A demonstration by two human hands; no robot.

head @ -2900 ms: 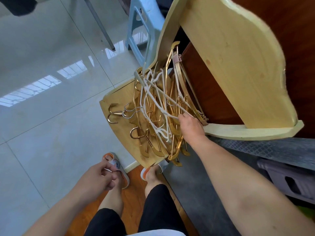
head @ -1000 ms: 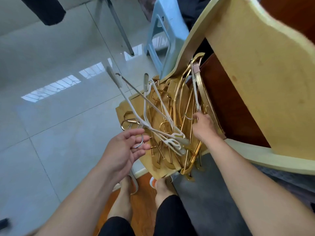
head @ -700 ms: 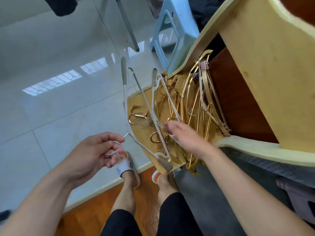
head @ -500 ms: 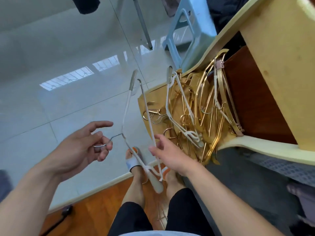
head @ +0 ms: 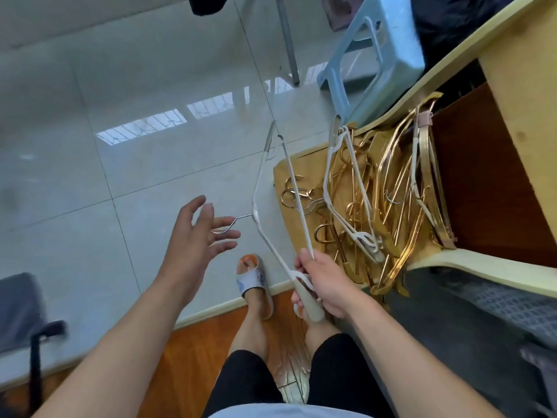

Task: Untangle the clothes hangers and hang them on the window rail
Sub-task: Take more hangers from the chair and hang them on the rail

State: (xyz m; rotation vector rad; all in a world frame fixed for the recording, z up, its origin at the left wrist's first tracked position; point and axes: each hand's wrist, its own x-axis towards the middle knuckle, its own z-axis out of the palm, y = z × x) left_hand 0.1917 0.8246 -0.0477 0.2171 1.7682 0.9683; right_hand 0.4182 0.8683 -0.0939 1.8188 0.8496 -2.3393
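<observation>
The right hand [head: 324,285] has its grip closed around one end of a white hanger [head: 265,230], held out over the tiled floor [head: 90,146]. The left hand [head: 196,236] is spread wide, fingers at the hanger's metal hook [head: 224,228]. The tangled gold hangers [head: 391,206] lie on the wooden surface [head: 281,179] just right.

You are standing in a home, most likely a bedroom or living space. Glossy pale floor tiles [head: 99,140] mirror a barred window, and a strip of wood flooring [head: 205,342] lies under your slippered foot [head: 256,282]. A light blue plastic stool [head: 373,55] stands beside pale wooden furniture [head: 518,95], where a heap of gold and white clothes hangers [head: 379,200] lies.
</observation>
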